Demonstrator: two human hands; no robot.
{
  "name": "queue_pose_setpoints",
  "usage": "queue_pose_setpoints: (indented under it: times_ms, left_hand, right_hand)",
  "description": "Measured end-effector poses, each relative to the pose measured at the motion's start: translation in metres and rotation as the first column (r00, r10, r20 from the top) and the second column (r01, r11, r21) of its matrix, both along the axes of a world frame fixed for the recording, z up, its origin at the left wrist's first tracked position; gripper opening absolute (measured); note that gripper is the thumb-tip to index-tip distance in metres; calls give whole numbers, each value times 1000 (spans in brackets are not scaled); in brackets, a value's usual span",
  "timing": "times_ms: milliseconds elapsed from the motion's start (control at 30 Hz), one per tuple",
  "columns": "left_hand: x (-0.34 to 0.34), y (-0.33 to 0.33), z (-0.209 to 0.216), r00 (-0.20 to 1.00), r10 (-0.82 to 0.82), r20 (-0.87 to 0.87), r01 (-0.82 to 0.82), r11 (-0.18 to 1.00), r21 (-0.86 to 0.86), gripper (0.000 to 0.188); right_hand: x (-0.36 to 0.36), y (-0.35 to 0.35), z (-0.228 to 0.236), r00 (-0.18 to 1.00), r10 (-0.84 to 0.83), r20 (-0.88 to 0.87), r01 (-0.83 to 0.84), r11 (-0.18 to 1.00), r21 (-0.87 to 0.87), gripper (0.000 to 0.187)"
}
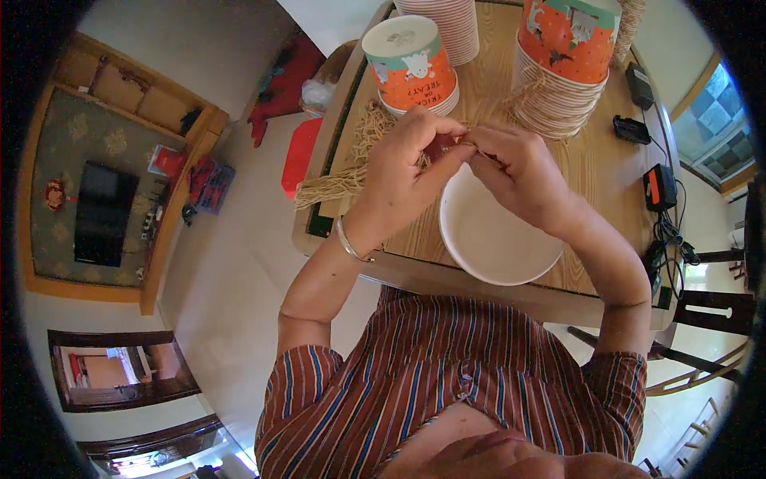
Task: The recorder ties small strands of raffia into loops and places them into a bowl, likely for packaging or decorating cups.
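My left hand (403,172) and my right hand (527,176) meet fingertip to fingertip over the far rim of a white paper bucket (503,239). Both hands are closed in a pinch; whatever lies between the fingers is too small and covered to make out. The bucket stands open side up at the near edge of the table, its inside white. Pale twine strands (331,188) lie loose beside and behind my left hand, hanging over the table's left edge.
On the wooden table (590,267), an orange and green printed paper bucket (416,72) stands upside down. Behind it rises a stack of cups (455,32); another bucket stack (558,88) with twine is at right. Black adapters and cables (666,231) line the right edge. A chair (714,311) stands right.
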State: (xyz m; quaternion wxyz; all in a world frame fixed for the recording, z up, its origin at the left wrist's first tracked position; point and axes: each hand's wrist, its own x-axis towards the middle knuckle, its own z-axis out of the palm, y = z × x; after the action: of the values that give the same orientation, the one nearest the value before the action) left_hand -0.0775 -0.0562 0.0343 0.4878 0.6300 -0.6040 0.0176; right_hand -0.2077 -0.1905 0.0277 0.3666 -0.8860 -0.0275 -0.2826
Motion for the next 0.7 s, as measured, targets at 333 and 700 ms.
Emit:
queue_pose_setpoints:
  times_ms: [333, 700]
  left_hand:
    - [-1, 4, -6, 863, -14, -505, 46, 998, 51, 3]
    - [15, 3, -24, 371, -333, -867, 174, 942, -287, 8]
  right_hand:
    - [-1, 4, 10, 972, 163, -171, -71, 892, 446, 16]
    - [2, -6, -4, 948, 185, -259, -59, 902, 428, 18]
